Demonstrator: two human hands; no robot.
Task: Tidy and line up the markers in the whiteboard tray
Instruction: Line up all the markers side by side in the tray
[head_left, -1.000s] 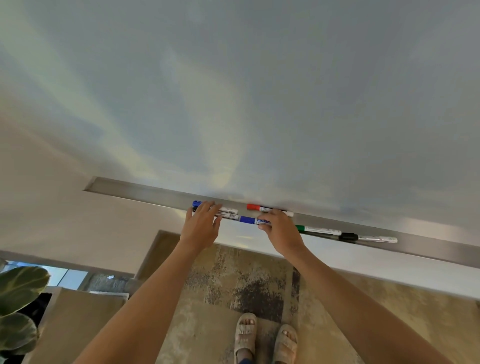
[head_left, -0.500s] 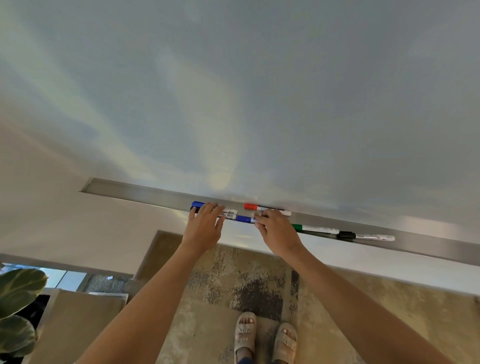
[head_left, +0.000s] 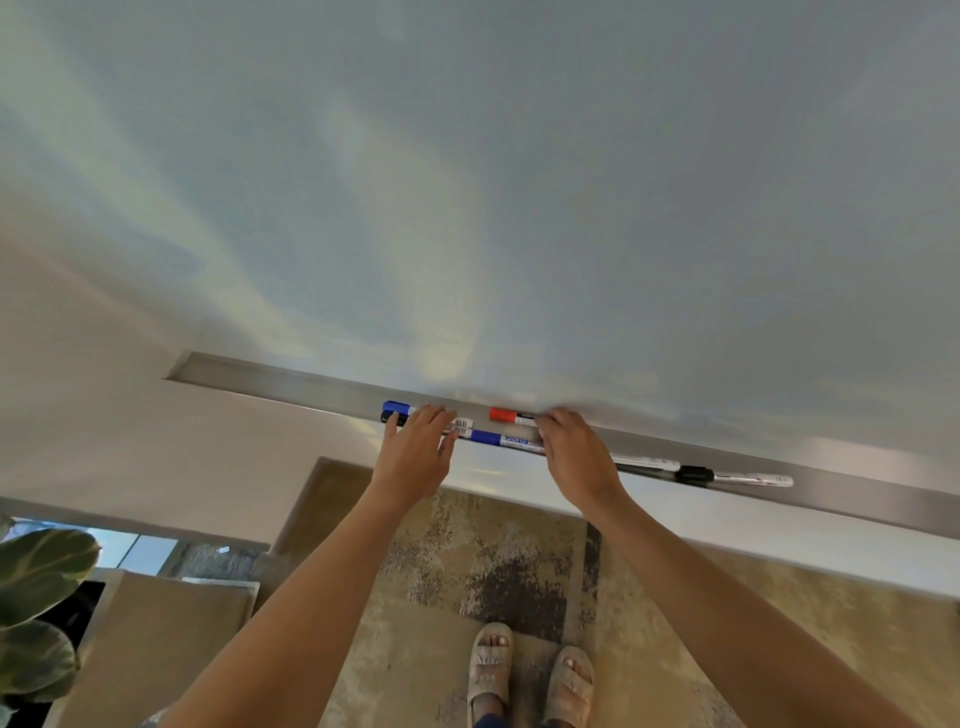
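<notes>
A long metal tray (head_left: 291, 375) runs under the whiteboard. At its left lie a blue-capped marker (head_left: 396, 408) and a black-capped marker (head_left: 387, 418) side by side. My left hand (head_left: 415, 457) rests flat on their bodies with fingers spread. A second blue marker (head_left: 488, 438) lies at the tray's front, between my hands. Behind it sits a red marker (head_left: 502, 414), and my right hand (head_left: 576, 457) has its fingertips closed on the red marker's right end. To the right, a white marker body (head_left: 644, 461) pokes out from under that hand, followed by a black marker (head_left: 694, 474).
The whiteboard (head_left: 519, 182) fills the upper view. Below the tray are a patterned rug (head_left: 467, 571) and my sandalled feet (head_left: 530, 675). A leafy plant (head_left: 36, 597) and a beige box (head_left: 166, 623) stand at the lower left.
My right hand has shifted from the middle blue marker back and to the right onto the red marker, uncovering more of the blue one. My left hand stays on the left pair.
</notes>
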